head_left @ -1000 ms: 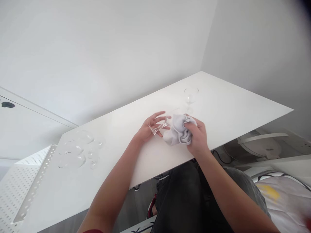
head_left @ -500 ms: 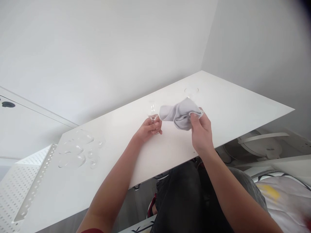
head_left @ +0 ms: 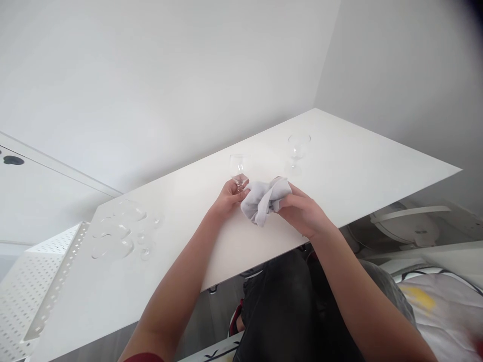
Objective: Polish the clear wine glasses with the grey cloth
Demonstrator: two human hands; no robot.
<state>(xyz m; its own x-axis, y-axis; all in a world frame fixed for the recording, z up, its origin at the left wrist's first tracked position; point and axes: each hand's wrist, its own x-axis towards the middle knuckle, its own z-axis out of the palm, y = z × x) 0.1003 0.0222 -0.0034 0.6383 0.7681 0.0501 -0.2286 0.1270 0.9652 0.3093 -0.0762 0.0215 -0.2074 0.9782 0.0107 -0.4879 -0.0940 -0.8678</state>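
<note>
A clear stemmed glass [head_left: 238, 165] stands bowl up in my left hand [head_left: 229, 197], whose fingers close round its stem. My right hand [head_left: 302, 206] grips a bunched light grey cloth [head_left: 264, 198]. The cloth lies close against the left fingers and hides the foot of the glass; whether it touches the glass there I cannot tell. Farther right on the white table, a second stemmed glass [head_left: 299, 146] stands upright, apart from both hands.
Several clear glasses [head_left: 113, 246] are grouped at the left of the white table [head_left: 181, 241]. A white perforated panel [head_left: 22, 301] borders the table's left end. Walls rise behind and to the right. My legs are below the front edge, near a quilted white fabric [head_left: 437, 301].
My right hand has brought the cloth left and down, beside my left hand, bunching it more. The second glass, partly covered before, now shows whole. My left hand has barely moved.
</note>
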